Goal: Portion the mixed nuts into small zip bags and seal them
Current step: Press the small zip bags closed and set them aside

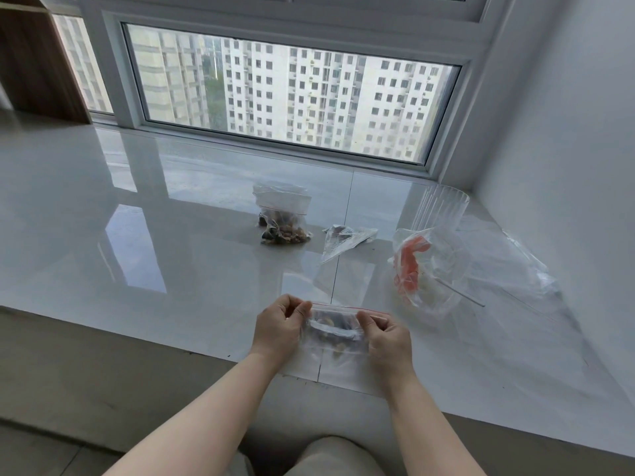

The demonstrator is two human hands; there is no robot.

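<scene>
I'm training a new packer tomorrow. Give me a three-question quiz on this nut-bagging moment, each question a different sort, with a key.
1. True or false: both hands pinch the red zip strip of the held bag.
2. Where does the filled bag lie? A) in the person's lap B) on the white sill C) inside the cup
3. Fill in: the pack of spare bags lies on the person's ____ side.

Key: 1 true: left hand and right hand pinch its top. 2 B. 3 right.

A glossy white sill [103, 207] is seen bearing a filled nut bag [283, 221], a crumpled wrapper [343, 240], a clear cup [441, 207] and loose plastic bags [446, 269].
</scene>
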